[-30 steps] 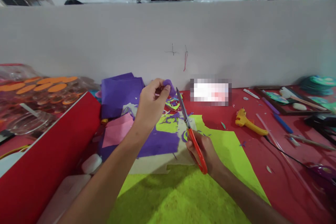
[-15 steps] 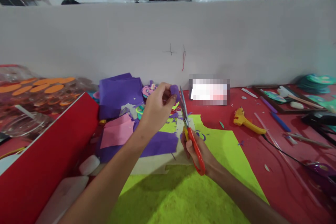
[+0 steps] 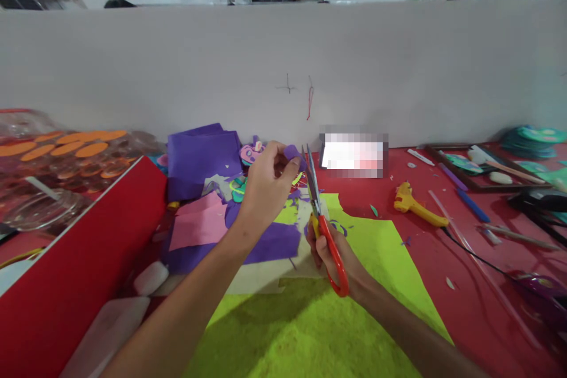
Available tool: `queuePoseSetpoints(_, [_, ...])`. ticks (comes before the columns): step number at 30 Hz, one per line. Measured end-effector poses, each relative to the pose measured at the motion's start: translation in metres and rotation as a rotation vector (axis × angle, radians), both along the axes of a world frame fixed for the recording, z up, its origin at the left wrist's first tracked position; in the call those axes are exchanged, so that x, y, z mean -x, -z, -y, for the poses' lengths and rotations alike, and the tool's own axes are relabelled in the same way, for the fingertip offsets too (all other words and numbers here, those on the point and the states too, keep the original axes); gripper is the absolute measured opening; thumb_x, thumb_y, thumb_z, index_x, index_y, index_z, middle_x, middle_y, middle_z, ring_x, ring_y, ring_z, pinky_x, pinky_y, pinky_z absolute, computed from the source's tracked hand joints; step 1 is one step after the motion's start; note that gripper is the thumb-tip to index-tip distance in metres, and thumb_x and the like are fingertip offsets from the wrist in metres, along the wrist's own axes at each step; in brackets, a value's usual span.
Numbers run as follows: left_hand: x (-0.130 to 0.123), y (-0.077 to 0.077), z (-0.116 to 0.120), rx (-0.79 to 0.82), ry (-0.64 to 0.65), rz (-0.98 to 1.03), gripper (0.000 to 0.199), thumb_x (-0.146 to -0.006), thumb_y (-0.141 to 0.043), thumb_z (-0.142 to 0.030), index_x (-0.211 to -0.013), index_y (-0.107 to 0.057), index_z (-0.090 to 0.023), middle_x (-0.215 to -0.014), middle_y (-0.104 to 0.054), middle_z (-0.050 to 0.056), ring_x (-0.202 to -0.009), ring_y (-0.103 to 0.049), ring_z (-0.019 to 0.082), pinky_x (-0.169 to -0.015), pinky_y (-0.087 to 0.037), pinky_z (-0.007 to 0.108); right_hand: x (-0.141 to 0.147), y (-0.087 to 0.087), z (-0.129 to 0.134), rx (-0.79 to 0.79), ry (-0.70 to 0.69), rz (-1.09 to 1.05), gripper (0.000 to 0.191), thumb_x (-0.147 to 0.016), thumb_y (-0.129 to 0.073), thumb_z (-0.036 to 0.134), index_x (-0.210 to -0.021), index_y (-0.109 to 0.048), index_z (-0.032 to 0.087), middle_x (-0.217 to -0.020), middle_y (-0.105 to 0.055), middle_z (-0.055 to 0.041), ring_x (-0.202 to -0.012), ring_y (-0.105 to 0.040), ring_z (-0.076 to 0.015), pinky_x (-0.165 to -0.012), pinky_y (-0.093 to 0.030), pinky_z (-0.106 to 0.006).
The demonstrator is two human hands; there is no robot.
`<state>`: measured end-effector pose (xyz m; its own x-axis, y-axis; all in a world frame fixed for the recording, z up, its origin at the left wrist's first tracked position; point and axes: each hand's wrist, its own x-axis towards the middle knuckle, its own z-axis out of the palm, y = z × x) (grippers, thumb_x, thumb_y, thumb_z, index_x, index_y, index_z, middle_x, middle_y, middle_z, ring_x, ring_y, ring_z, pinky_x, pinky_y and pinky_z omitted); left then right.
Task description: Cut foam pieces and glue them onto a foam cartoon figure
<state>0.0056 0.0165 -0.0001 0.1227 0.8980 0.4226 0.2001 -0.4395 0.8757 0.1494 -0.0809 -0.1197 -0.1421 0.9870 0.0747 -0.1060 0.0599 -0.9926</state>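
Between the fingertips of my left hand [image 3: 271,180] is a small purple felt piece [image 3: 291,152], pinched and partly covered by the fingers. My right hand [image 3: 332,251] grips scissors [image 3: 315,189] with red and yellow handles. Their blades point up and stand slightly apart, close beside the right edge of the felt piece. Beneath both hands lie a large yellow-green felt sheet [image 3: 376,260], a purple felt sheet [image 3: 274,242] and a beige sheet [image 3: 257,279]. Small purple scraps are scattered around the scissors.
Folded purple felt [image 3: 201,159] and a pink sheet [image 3: 199,224] lie left, beside a red panel [image 3: 101,248]. On the right are a yellow glue gun [image 3: 416,207] with its cord, a blue pen [image 3: 473,205] and a framed tray [image 3: 481,188]. A blurred-out bright screen [image 3: 353,152] stands at the wall.
The scissor blades have parted a little more, and the scissors have shifted slightly right. My left hand has turned the purple felt piece slightly.
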Motion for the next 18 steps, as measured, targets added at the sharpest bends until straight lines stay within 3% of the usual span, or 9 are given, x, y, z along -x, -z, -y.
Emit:
queuePoseSetpoints(11, [-0.001,0.0017,0.0009,-0.009,-0.002,-0.077,0.018,-0.094,-0.06,-0.023,-0.08,-0.049,-0.021,-0.073,-0.051,-0.001,-0.064,-0.048,0.013,-0.06,-0.037,0.03,-0.0031,-0.0004,-0.0021,-0.047,-0.007,0.05,0.067,-0.084,-0.049,0.09,-0.086,-0.049,0.023,-0.069,-0.041,0.0059,-0.052,-0.038,-0.0091,-0.044,-0.037,-0.022])
queuePoseSetpoints(18, [-0.0017,0.0043,0.0011,0.002,0.009,-0.062,0.017,-0.094,-0.061,-0.024,-0.08,-0.05,-0.021,-0.073,-0.053,-0.001,-0.064,-0.049,0.012,-0.059,-0.037,0.029,-0.0054,-0.0009,-0.0018,-0.05,-0.01,0.076,0.065,-0.088,-0.047,0.088,-0.086,-0.046,0.023,-0.071,-0.041,0.0062,-0.051,-0.04,-0.0085,-0.045,-0.037,-0.022])
